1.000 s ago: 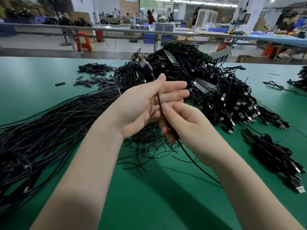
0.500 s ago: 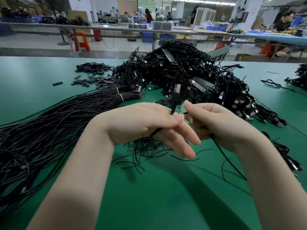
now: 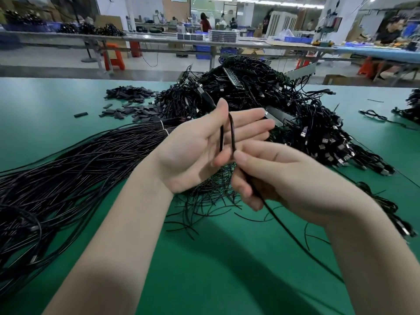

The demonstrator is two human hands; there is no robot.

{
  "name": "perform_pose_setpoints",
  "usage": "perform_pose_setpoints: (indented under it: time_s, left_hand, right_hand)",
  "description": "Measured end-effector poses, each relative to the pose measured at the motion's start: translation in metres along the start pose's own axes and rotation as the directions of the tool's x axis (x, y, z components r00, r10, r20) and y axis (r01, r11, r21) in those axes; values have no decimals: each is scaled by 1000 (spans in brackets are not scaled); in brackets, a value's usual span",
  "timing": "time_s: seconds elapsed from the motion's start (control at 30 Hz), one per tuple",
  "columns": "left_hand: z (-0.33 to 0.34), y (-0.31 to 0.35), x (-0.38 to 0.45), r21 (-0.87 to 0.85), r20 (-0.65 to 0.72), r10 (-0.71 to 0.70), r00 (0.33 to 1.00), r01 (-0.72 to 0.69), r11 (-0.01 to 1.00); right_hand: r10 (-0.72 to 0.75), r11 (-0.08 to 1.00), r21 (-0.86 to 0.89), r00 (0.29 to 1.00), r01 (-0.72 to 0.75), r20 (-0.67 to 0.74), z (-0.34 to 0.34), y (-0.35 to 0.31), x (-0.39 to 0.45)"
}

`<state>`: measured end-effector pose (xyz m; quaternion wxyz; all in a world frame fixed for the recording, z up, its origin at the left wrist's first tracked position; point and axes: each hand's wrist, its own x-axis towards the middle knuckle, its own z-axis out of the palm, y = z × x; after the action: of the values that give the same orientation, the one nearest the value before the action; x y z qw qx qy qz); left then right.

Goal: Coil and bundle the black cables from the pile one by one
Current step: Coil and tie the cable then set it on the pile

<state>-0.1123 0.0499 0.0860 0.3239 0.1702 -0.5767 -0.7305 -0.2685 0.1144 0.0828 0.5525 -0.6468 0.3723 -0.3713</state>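
My left hand point(image 3: 193, 151) is raised palm up with its fingers straight. One black cable point(image 3: 232, 130) loops across the palm, and its plug end sticks up behind the thumb, which pins it there. My right hand point(image 3: 284, 178) pinches the same cable just below the loop, between thumb and forefinger. The rest of the cable trails down to the lower right over the green table point(image 3: 227, 269). The tangled pile of black cables point(image 3: 261, 98) lies behind both hands.
A long sheaf of straight black cables point(image 3: 79, 173) spreads across the left of the table. Small black sleeve pieces point(image 3: 131, 96) lie at the back left. Thin black tie wires point(image 3: 204, 205) are scattered under my hands. Coiled bundles point(image 3: 386, 208) sit at the right, partly behind my right forearm.
My left hand has turned from palm down back to palm up with fingers spread. The cable now forms a loop across it, and my right hand has moved below the loop.
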Motion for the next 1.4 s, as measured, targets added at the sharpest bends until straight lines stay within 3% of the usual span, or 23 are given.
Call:
perform_pose_setpoints:
  time_s: [0.13,0.33,0.43,0.53,0.6,0.67,0.73,0.77,0.9,1.0,1.1,1.17,1.23,1.27,1.3,1.33,1.4]
  left_hand:
    - [0,5,-2,-68,16,39,999,-38,997]
    - [-3,10,-12,-71,180,2,984,10,997]
    - [-1,12,-17,203,306,-171,937,111,973]
    - [-1,5,-12,654,129,-393,911,220,724]
    - [-1,-3,-5,722,2,-385,923,265,639]
    - [0,-10,1,550,-85,-243,966,249,797]
    - [-1,-9,5,231,-126,-91,988,119,966]
    - [-1,-6,6,93,-130,-37,991,49,994]
    - [2,5,1,-172,-66,97,993,-107,979]
    - [5,12,-6,-182,4,119,993,-117,976]
    - [3,21,-17,-43,126,40,991,-35,998]
    - [1,21,-20,282,175,-130,976,77,956]
    - [2,12,-15,643,47,-305,951,205,738]
    - [5,6,-11,726,-33,-345,938,260,636]
    - [7,0,-6,748,-98,-338,936,293,596]
    - [8,-6,-1,719,-146,-293,945,304,625]
    - [10,-12,6,531,-223,-178,958,273,802]
  right_hand:
    - [100,995,-12,982,-99,163,1,17,9]
    - [307,893,-357,951,-276,31,-18,31,10]
    - [218,837,-464,955,-289,-202,-34,24,3]
    - [92,917,-343,945,-203,-314,-41,13,-2]
    - [37,957,-260,945,-127,-324,-37,3,-4]
    - [-26,978,-205,953,-38,-300,-30,-4,-5]
    - [-53,994,-104,977,33,-204,-24,-6,-7]
    - [-46,998,-46,991,40,-128,-22,-6,-7]
    - [77,995,53,983,-86,164,-12,14,4]
    - [219,975,-78,962,-209,162,-12,33,13]
    - [271,897,-345,960,-278,-69,-23,37,13]
    - [190,876,-396,952,-274,-239,-33,33,10]
    - [104,882,-401,934,-246,-342,-40,25,6]
    - [77,891,-393,927,-230,-367,-43,20,4]
    - [57,907,-368,925,-205,-376,-43,16,2]
    - [37,930,-328,927,-168,-372,-42,12,0]
    - [-2,976,-207,943,-71,-333,-35,3,-3]
